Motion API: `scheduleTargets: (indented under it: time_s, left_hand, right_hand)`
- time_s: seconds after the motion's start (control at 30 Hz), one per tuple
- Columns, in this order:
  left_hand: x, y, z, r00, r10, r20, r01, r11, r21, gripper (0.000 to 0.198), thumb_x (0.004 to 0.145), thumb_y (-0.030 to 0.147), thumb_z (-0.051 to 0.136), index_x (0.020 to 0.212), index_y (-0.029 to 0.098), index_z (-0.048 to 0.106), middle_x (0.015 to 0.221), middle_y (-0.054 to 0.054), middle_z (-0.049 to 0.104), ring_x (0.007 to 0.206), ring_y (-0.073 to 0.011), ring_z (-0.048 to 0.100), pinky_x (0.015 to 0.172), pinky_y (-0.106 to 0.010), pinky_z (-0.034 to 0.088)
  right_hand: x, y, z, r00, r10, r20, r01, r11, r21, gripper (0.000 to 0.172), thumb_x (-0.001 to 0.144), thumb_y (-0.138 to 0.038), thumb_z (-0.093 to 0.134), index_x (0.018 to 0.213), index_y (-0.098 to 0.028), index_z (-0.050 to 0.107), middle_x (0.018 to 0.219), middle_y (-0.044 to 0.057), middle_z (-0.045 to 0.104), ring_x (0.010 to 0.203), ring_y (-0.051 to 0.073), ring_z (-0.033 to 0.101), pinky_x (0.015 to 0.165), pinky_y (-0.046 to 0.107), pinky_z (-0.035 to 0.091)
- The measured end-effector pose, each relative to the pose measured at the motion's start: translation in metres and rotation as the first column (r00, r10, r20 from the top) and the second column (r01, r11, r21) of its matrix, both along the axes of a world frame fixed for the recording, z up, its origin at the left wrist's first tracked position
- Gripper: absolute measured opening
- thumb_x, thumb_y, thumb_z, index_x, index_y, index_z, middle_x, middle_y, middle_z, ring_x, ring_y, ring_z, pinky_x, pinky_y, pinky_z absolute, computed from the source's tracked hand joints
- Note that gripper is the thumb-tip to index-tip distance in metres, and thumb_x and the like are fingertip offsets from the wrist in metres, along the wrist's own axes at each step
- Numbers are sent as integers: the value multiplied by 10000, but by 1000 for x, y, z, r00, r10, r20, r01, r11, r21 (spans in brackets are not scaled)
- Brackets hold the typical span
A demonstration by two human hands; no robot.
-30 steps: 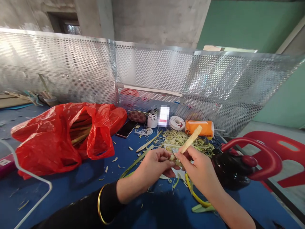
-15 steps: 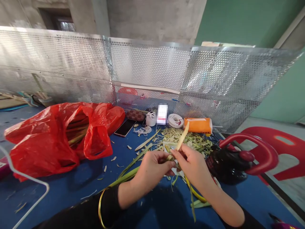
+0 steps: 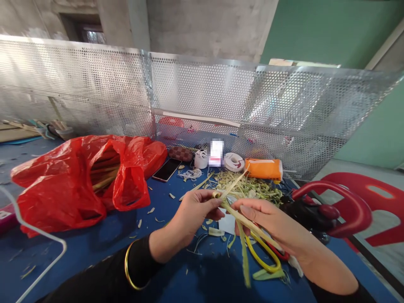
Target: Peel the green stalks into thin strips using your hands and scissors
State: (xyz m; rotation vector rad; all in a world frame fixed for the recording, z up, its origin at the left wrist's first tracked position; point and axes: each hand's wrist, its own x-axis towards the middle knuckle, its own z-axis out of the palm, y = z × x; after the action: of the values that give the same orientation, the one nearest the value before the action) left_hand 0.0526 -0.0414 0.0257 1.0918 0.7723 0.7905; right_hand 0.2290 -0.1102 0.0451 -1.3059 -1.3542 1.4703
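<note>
My left hand (image 3: 193, 210) pinches the top end of a pale green leaf stalk (image 3: 243, 219), with a gold bangle on that wrist. The fingers of my right hand (image 3: 268, 219) are curled around the same stalk lower down, peeling its strips apart; one thin strip sticks up and away toward the back. Loose green strips hang below my right hand. Under my hands lies a pair of scissors with yellow and red handles (image 3: 265, 256) on the blue tabletop (image 3: 94, 248).
A red plastic bag (image 3: 78, 181) holding more stalks lies at the left. A pile of leaf trimmings (image 3: 249, 185), a phone (image 3: 166, 169), tape rolls, an orange packet (image 3: 264, 168) and a black-and-red object (image 3: 318, 210) sit before a perforated metal screen (image 3: 202, 97). A white cable (image 3: 38, 240) crosses at left.
The short pale piece that stood upright between my fingers has gone; the stalk now lies stretched between both hands, and my right hand has slid down along it, spreading the strips.
</note>
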Motion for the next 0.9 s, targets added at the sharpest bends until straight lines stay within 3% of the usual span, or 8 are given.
scheduleTargets:
  time_s: [0.13,0.2,0.3,0.37,0.47,0.67,0.8,0.9]
  left_hand:
    - [-2,2,1,999,22,29,-21,1000,-18,153,736,183,665,862,99,680,563,-18,639,498,-87,591,547,-186,504]
    - [-3,2,1,999,19,34,-18,999,-29,156,734,200,672,850,95,675,562,-22,638,499,-85,588,553,-186,503]
    - [-3,3,2,999,10,33,-9,999,-31,154,726,213,680,825,96,669,565,-25,636,503,-87,587,559,-192,504]
    - [-3,4,2,1000,-4,23,4,1000,-23,150,718,219,687,800,96,664,569,-28,637,503,-88,587,555,-190,501]
    - [-4,4,1,999,-40,3,40,999,-12,176,705,240,700,795,94,664,576,-31,643,494,-82,584,544,-182,492]
    - [-5,3,3,998,-64,-8,64,998,-1,212,691,253,708,823,95,658,573,-17,636,488,-78,584,540,-179,489]
    - [-4,2,2,998,-57,-25,56,998,-14,213,695,220,695,866,115,625,594,-7,646,470,-77,578,523,-192,495]
    - [-2,2,1,997,-55,-50,55,998,-16,191,689,212,698,813,129,579,565,-2,638,457,-82,572,504,-197,492]
  right_hand:
    - [-4,4,-5,970,-59,-238,46,997,-60,257,863,-413,556,933,-176,627,761,70,697,707,166,640,641,256,473]
    - [-3,6,-5,955,-74,-289,52,995,-81,199,832,-350,601,936,-181,614,708,47,677,641,154,639,631,255,479]
    - [1,8,-5,944,-105,-313,84,993,-79,200,792,-275,654,969,-186,631,642,-10,619,496,82,552,534,198,438]
    - [6,9,-5,938,-153,-312,152,988,-28,191,772,-239,676,954,-181,663,642,-19,606,501,62,520,511,170,412]
    - [12,8,-3,933,-177,-315,204,977,54,122,766,-214,675,868,-157,710,663,8,636,581,80,548,568,175,437]
    - [10,3,4,925,-167,-342,214,971,106,165,707,-242,737,864,-191,734,804,43,699,707,146,628,675,257,484]
    - [2,3,-1,922,-330,-204,377,887,268,81,696,-261,754,745,-205,722,656,-2,624,600,126,545,601,254,448]
    - [-2,3,-5,881,-439,-178,470,765,439,92,751,-293,709,713,-210,710,801,30,639,728,166,556,671,280,453]
